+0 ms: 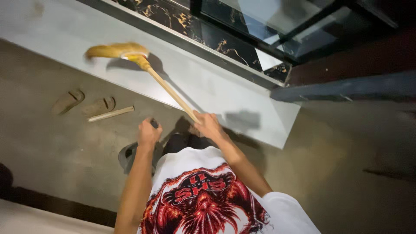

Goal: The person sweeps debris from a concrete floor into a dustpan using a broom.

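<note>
Broom [143, 65] is what we have in hand: its long wooden handle runs diagonally from our right hand [208, 125] up and to the left, ending in the yellowish bristle head, which lies blurred over the pale grey step [216, 91]. The long axis points away from us, toward the upper left of the view. Our right arm reaches forward from the white printed shirt [203, 195], elbow bent a little, and the right hand is clenched around the lower end of the handle. Our left arm stretches straight ahead beside it; the left hand [148, 132] is closed into a fist around a small dark object [154, 123] that we cannot identify, apart from the broom's handle. On the concrete floor [65, 143] to the left lie two sandals [82, 104] and, just beside them, a short wooden stick [111, 114].
</note>
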